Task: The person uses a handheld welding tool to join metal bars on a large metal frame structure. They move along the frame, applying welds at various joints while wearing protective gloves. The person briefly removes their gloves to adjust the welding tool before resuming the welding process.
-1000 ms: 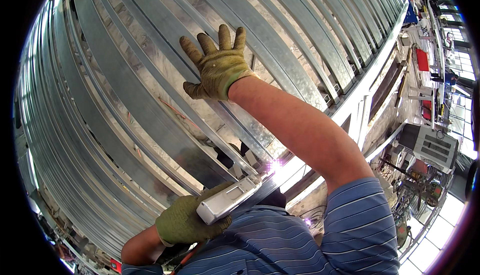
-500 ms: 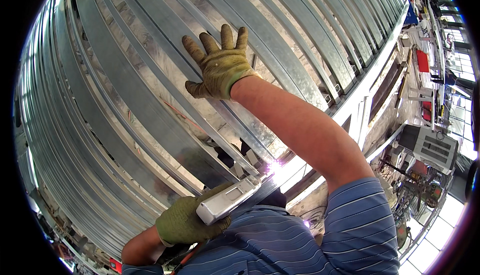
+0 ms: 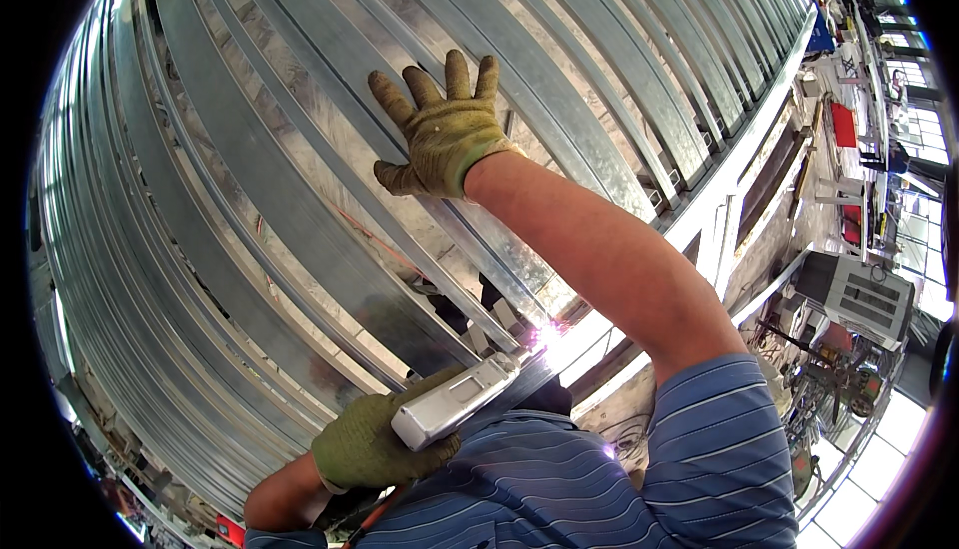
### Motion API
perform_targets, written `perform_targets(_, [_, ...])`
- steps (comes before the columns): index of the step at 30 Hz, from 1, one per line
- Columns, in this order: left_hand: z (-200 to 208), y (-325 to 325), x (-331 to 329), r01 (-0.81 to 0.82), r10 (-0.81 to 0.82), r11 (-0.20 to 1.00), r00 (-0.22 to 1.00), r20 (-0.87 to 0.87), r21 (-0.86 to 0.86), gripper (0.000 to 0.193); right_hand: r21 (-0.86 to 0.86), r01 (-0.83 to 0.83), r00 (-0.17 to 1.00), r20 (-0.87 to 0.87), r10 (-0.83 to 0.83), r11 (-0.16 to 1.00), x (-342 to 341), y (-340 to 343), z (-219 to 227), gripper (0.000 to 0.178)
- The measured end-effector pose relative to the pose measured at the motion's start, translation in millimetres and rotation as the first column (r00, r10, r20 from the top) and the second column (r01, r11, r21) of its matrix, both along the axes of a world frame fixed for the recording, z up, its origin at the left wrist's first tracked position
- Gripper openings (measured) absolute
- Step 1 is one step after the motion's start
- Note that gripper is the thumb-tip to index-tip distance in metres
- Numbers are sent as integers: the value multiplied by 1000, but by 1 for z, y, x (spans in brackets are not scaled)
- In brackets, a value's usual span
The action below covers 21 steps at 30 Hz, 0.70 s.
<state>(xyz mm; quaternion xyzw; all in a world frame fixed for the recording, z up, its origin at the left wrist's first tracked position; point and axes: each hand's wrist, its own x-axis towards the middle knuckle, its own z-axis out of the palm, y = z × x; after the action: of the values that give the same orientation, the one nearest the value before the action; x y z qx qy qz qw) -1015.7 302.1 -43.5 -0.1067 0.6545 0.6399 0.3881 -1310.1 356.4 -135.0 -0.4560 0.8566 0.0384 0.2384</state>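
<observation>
The left hand (image 3: pixel 375 444), in a green work glove, is wrapped around the silver body of a handheld welding torch (image 3: pixel 455 404), whose tip points at a violet-white glow with sparks (image 3: pixel 546 337) near the end of a galvanized metal bar (image 3: pixel 499 249), beside the bright side rail (image 3: pixel 744 139) of the frame. The gloved right hand (image 3: pixel 448 139) is spread, fingers fanned, palm down over the bars; whether it presses on them is hard to tell. For a clean joint, the torch is probably best held at an even angle and distance, with the spread hand steadying the work and the bare right forearm (image 3: pixel 599 234) well clear of the sparks.
</observation>
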Motion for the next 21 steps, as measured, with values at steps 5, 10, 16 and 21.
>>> perform_targets(5, [-1,1,5,-19,18,1000,999,38,7,79,10,-4,1000,-7,4,1000,1,-1,1,102])
perform_targets(10, [0,-1,6,-10,9,1000,996,84,17,79,13,0,1000,2,0,1000,1,0,2,102])
perform_targets(16, [3,3,11,-46,44,999,998,-55,-27,82,12,0,1000,1,0,1000,-1,0,3,101])
perform_targets(21, [20,6,13,20,-24,994,999,-30,-112,87,15,-5,1000,-2,5,1000,0,0,1,102])
